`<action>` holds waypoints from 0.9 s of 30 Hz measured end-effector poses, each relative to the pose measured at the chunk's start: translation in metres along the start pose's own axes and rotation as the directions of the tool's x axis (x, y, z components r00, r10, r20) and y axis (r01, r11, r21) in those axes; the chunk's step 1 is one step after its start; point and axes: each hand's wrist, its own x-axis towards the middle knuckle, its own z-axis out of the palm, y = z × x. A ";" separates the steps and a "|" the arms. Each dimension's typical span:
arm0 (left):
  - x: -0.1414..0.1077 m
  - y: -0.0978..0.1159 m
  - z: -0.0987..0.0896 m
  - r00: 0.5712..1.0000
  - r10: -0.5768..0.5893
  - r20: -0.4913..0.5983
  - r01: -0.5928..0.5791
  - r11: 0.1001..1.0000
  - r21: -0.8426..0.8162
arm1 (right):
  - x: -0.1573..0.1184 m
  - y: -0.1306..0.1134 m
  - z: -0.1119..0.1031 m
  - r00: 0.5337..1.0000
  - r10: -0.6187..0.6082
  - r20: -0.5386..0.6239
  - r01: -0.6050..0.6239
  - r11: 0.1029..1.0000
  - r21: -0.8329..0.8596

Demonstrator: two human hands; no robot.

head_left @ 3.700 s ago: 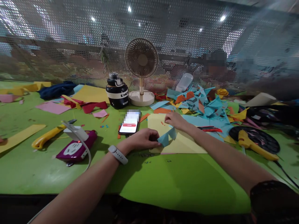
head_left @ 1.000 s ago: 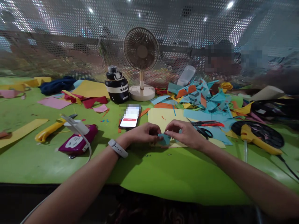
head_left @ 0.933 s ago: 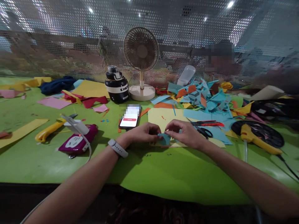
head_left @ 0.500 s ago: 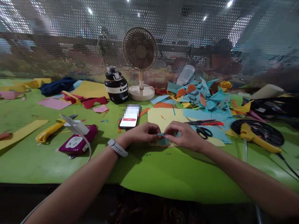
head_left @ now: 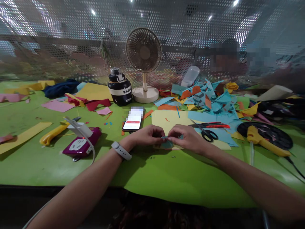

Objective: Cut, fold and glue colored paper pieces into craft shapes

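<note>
Hands (head_left: 187, 138) have met at blue paper (head_left: 167, 145) over green table (head_left: 166, 181), by perforated screen (head_left: 78, 41).

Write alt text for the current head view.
Left hand and right hand pinch a small piece of blue paper over a yellow sheet on a green table. Scissors lie to the right; a phone, black bottle and fan are farther back.

The white band (head_left: 119, 92) on the black bottle (head_left: 122, 100) reads "E NC", its further letters unclear.
</note>
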 end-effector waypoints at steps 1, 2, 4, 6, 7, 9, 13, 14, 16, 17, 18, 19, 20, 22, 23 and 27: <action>0.000 0.000 0.000 1.000 -0.001 0.000 0.001 1.000 -0.001 | 0.000 0.000 0.000 1.000 0.000 0.000 0.000 1.000 0.002; 0.000 0.000 0.000 1.000 -0.002 0.000 0.002 1.000 -0.001 | 0.000 0.000 0.001 1.000 -0.001 0.001 0.001 1.000 0.005; 0.000 0.000 0.000 1.000 -0.001 -0.003 0.001 1.000 0.007 | -0.001 0.000 0.001 1.000 -0.007 0.001 0.007 1.000 0.007; 0.000 0.000 0.000 1.000 -0.002 -0.007 0.003 1.000 0.011 | -0.001 0.000 0.001 1.000 -0.013 -0.003 0.013 1.000 -0.001; 0.000 0.000 0.000 1.000 -0.006 -0.005 0.006 1.000 0.008 | -0.001 0.000 0.002 1.000 -0.016 -0.008 0.016 1.000 -0.006; 0.000 -0.001 0.000 1.000 -0.009 -0.003 0.009 1.000 -0.001 | -0.001 0.000 0.002 1.000 -0.017 -0.017 0.017 1.000 -0.012; 0.000 -0.003 0.001 1.000 -0.005 -0.006 0.005 1.000 -0.003 | -0.002 -0.001 0.003 1.000 -0.008 -0.012 0.008 1.000 -0.011; 0.000 -0.003 0.000 1.000 -0.007 -0.003 0.007 1.000 -0.001 | -0.002 -0.002 0.003 1.000 -0.006 -0.010 0.006 1.000 -0.012; 0.001 -0.003 0.000 1.000 -0.011 0.000 0.011 1.000 0.004 | -0.003 -0.002 0.003 1.000 0.001 -0.006 -0.001 1.000 -0.017; 0.001 -0.002 0.000 1.000 -0.015 0.001 0.015 1.000 0.005 | -0.003 -0.003 0.003 1.000 0.008 -0.006 -0.008 1.000 -0.020; 0.001 -0.002 0.000 1.000 -0.021 0.002 0.021 1.000 0.004 | -0.003 -0.003 0.003 1.000 0.016 -0.007 -0.016 1.000 -0.021; 0.001 -0.002 0.000 1.000 -0.027 0.004 0.027 1.000 0.000 | -0.003 -0.003 0.003 1.000 0.024 -0.009 -0.025 0.999 -0.020; 0.001 -0.002 -0.001 0.999 -0.032 0.006 0.032 0.999 -0.006 | -0.003 -0.003 0.003 0.999 0.032 -0.010 -0.032 0.999 -0.018; 0.001 -0.002 -0.001 0.999 -0.037 0.011 0.037 0.999 -0.016 | -0.003 -0.003 0.003 0.999 0.037 -0.015 -0.037 0.999 -0.012; 0.001 -0.002 -0.001 0.999 -0.036 0.010 0.036 0.999 -0.017 | -0.003 -0.003 0.003 0.999 0.037 -0.016 -0.037 0.999 -0.011; 0.000 -0.003 -0.001 0.999 -0.040 0.002 0.040 0.999 -0.002 | -0.003 -0.003 0.003 0.999 0.036 -0.017 -0.036 0.999 -0.012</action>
